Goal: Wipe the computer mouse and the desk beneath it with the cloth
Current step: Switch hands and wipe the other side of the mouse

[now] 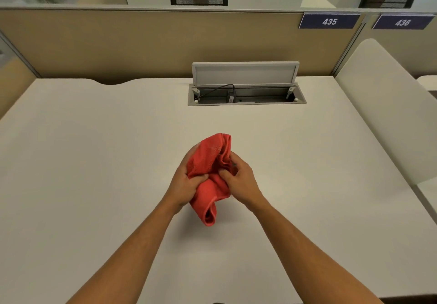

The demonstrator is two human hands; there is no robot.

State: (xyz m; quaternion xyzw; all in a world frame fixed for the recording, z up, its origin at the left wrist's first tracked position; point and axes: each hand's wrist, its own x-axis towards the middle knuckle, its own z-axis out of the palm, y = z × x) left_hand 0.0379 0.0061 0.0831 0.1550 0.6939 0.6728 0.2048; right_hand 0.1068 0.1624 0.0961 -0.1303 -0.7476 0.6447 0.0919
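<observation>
A red cloth (210, 173) is bunched up between both my hands above the middle of the white desk (94, 161). My left hand (186, 183) grips its left side, thumb pressed into the folds. My right hand (241, 180) clasps the right side, fingers curled into the cloth. A loose end of the cloth hangs down toward the desk. The computer mouse is not visible; it may be wrapped inside the cloth, but I cannot tell.
An open cable hatch (246, 95) with a raised lid and a plugged black adapter sits at the desk's back. A beige partition (142, 43) with number plates 435 and 436 stands behind. A white side panel (390, 114) borders the right.
</observation>
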